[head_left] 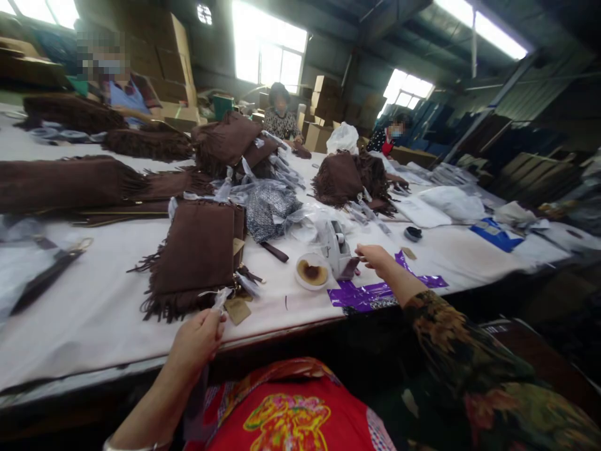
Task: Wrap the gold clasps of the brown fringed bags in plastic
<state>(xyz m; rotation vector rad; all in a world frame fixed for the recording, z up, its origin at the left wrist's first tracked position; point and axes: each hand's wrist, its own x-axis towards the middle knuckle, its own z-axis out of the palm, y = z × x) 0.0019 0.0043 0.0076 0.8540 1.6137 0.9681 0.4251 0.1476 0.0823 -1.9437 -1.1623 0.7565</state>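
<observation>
My left hand point(200, 338) is closed at the table's front edge, pinching a strip of clear plastic wrap point(221, 299) beside a brown fringed bag point(192, 254). A tan paper tag point(237, 310) lies just right of those fingers. My right hand point(375, 258) is closed next to the grey tape dispenser point(335, 250); what its fingertips hold, if anything, is too small to make out. Left of the dispenser sits a white round dish point(312, 272) with something brown in it. Purple tape point(364, 294) is stuck on the table edge below my right hand.
More brown fringed bags point(61, 181) lie in piles across the white table point(263, 313). A dark strap point(274, 252), plastic bags point(451, 203), a black tape roll point(412, 233) and a blue packet point(496, 234) are scattered about. Several people work at the far side.
</observation>
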